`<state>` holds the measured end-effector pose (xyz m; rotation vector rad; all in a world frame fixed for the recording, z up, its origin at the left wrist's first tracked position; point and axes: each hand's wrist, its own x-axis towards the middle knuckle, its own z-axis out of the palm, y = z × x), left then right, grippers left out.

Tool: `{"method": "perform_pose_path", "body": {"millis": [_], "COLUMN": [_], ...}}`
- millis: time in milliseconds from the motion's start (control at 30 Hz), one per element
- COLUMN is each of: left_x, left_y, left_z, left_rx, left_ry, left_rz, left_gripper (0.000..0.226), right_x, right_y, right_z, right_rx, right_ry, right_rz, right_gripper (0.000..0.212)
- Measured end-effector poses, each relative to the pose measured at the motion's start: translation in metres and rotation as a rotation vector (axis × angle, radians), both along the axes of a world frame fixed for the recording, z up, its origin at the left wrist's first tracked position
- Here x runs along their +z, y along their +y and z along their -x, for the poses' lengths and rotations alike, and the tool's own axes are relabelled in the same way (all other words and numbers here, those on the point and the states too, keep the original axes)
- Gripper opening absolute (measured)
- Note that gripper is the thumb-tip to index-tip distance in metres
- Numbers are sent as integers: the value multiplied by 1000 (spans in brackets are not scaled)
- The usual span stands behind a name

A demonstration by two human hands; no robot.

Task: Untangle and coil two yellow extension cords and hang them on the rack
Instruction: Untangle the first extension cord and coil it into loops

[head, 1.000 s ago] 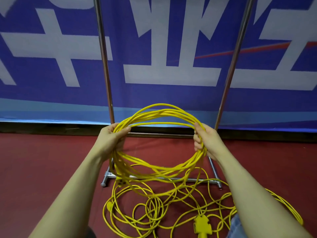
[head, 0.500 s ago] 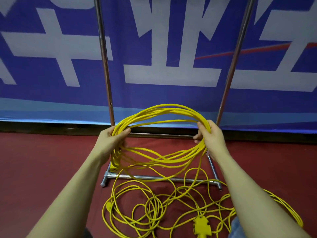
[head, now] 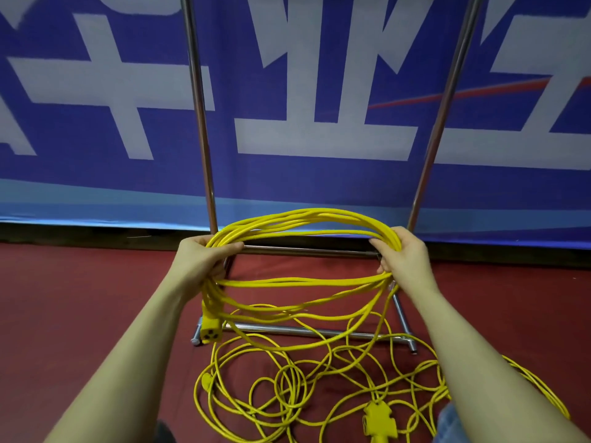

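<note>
Yellow extension cord coil [head: 303,219], flatter and wider than a second ago, I hold with left hand [head: 201,260] and right hand [head: 404,259] fingers clamped on it.

Two hands [head: 204,263] [head: 404,257], one rack [head: 204,155], two yellow sockets [head: 211,329] [head: 379,420] (cords too tangled to count).

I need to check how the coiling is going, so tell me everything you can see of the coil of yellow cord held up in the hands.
The coil is a bundle of several loops of thin yellow cord, plastic-looking, forming a wide flattened oval held in front of the rack. The left hand grips its left side, the right hand its right. Lower loops sag unevenly. A yellow socket end hangs below the left hand. Strands trail down to the loose tangle on the red floor.
</note>
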<state>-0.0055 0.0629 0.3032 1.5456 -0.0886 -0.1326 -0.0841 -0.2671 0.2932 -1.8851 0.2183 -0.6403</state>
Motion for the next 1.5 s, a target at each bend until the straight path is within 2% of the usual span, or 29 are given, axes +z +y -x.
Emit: {"method": "perform_pose_path", "body": {"millis": [133,200,367,433,633,767,967,1067,1233,1267,1400,1433,1500], "left_x": [6,7,3,4,14,15,17,13,13,13,12,11,11], "left_y": [8,9,9,6,7,15,15,11,-2,-3,0,1,1], "left_z": [6,7,7,9,12,11,13,13,14,13,10,11,13], "left_rx": [-5,-16,-83,-106,-216,-258,-256,-220,-149,-128,-76,-85,-111], "left_ry": [-43,-51,-2,10,30,3,-21,-1,64,69,90,94,90], "left_rz": [-62,-34,140,171,221,167,157,202,265,277,304,309,299], "left_gripper": [29,30,23,30,36,61,70,59,33,32,31,30,31], "right_x": [4,8,13,15,19,20,16,14,19,21,23,23,24], "right_y": [-4,-4,5,6,2,-3,-5,-7,-5,-4,-1,0,3], "right_z": [2,5,8,10,11,10,6,7,12,12,13,12,10], "right_rx": [45,74,286,353,253,138,77,126,298,347,467,452,358], "right_ry": [27,37,92,102,42,6,25,57,59,71,73,64,49], "right_rz": [-47,-90,-486,-527,-481,-332,-276,-295,-553,-600,-686,-688,-645], "right_gripper": [14,14,7,10,20,23,26,23,17,20,56,57,46]}}
